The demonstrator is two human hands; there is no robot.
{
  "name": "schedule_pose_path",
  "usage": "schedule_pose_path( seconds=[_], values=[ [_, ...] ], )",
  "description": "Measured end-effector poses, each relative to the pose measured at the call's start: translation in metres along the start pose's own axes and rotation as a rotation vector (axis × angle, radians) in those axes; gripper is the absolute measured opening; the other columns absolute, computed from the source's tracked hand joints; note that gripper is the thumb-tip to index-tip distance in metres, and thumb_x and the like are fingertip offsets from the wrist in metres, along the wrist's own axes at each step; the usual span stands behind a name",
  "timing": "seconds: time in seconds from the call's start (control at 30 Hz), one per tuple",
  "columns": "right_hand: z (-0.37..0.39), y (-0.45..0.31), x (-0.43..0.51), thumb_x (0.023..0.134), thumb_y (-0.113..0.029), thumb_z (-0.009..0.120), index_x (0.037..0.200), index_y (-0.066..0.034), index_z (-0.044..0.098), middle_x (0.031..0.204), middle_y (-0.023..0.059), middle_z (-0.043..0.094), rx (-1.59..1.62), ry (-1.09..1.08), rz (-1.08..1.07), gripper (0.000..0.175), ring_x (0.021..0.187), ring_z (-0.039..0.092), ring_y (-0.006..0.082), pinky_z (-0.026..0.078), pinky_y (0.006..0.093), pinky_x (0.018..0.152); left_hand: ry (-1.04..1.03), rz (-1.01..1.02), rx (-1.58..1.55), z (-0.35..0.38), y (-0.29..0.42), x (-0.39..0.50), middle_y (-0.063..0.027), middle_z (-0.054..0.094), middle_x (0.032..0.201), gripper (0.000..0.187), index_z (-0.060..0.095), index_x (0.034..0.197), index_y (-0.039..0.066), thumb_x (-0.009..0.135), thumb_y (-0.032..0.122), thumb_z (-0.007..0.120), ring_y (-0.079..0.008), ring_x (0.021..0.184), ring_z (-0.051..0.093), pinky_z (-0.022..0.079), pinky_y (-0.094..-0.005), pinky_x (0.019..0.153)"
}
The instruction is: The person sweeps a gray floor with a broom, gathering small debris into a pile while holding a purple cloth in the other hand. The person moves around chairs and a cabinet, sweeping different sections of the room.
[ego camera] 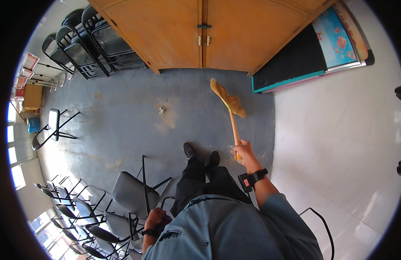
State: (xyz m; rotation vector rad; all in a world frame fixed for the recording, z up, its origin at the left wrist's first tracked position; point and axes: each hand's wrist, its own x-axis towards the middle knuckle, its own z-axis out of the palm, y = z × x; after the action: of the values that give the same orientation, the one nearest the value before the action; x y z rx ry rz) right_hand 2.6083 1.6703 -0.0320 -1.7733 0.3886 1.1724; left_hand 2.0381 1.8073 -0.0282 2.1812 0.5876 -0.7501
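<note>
My right hand (244,152) grips the upper end of a straw broom's pale handle (233,126). Its fan-shaped bristle head (228,99) is over the grey floor, in front of the cabinet and right of my feet. To the left of the broom is a small heap of debris (162,110), with brownish dust around it. My left hand (156,216) is low at my side, closed on a dark purple bundle (164,223), perhaps cloth, partly hidden by the hand and my shirt. Right beside that hand is a folding chair with a grey seat (132,191).
A wooden cabinet (174,35) stands ahead, with folded black chairs (80,48) stacked to its left. Boards (291,58) lean at its right, by the white wall (333,136). One folding chair (54,125) stands far left; rows of chairs (90,214) fill the lower left.
</note>
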Motion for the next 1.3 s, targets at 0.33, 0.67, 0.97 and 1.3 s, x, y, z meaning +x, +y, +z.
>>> schedule_pose_path(
  seconds=[0.33,0.67,0.97,1.3],
  values=[
    [0.034,-0.074,0.144,0.076,0.005,0.053,0.074,0.0012,0.049,0.066,0.0102,0.051,0.414,0.133,-0.115,0.006,0.048,0.052,0.0212,0.041,0.0329,0.04,0.146,-0.227,-0.326,-0.038,-0.043,0.001,-0.0169,0.067,0.086,0.026,0.068,0.082,0.002,0.084,0.027,0.061,-0.036,0.086,0.064,0.05,-0.0431,0.076],
    [0.167,-0.082,0.266,0.085,-0.01,0.053,0.102,0.0029,0.061,0.101,0.0213,0.066,-0.845,-0.066,-0.337,0.023,0.085,0.069,0.0276,0.054,0.0341,0.062,0.139,-0.122,-0.174,-0.036,0.008,-0.005,-0.0108,0.066,0.084,0.022,0.071,0.095,0.017,0.075,0.013,0.061,-0.0317,0.087,0.065,0.052,-0.0416,0.071],
    [0.188,-0.129,0.111,0.077,-0.002,0.054,0.11,0.0061,0.054,0.093,0.0243,0.066,-0.621,-0.117,-0.113,0.034,0.086,0.067,0.0399,0.055,0.044,0.068,0.192,-0.614,-0.641,-0.087,0.07,0.061,-0.0176,0.069,0.085,0.03,0.07,0.086,0.001,0.086,0.031,0.062,-0.0351,0.086,0.066,0.052,-0.0424,0.073],
    [0.219,-0.1,0.136,0.079,-0.006,0.052,0.125,0.006,0.044,0.112,0.0341,0.058,-0.785,0.044,-0.386,0.049,0.105,0.056,0.0488,0.046,0.0504,0.091,0.169,-0.72,-0.76,-0.078,0.091,0.062,-0.0172,0.07,0.087,0.03,0.071,0.089,0.003,0.086,0.031,0.062,-0.0351,0.088,0.066,0.051,-0.0418,0.077]
  ],
)
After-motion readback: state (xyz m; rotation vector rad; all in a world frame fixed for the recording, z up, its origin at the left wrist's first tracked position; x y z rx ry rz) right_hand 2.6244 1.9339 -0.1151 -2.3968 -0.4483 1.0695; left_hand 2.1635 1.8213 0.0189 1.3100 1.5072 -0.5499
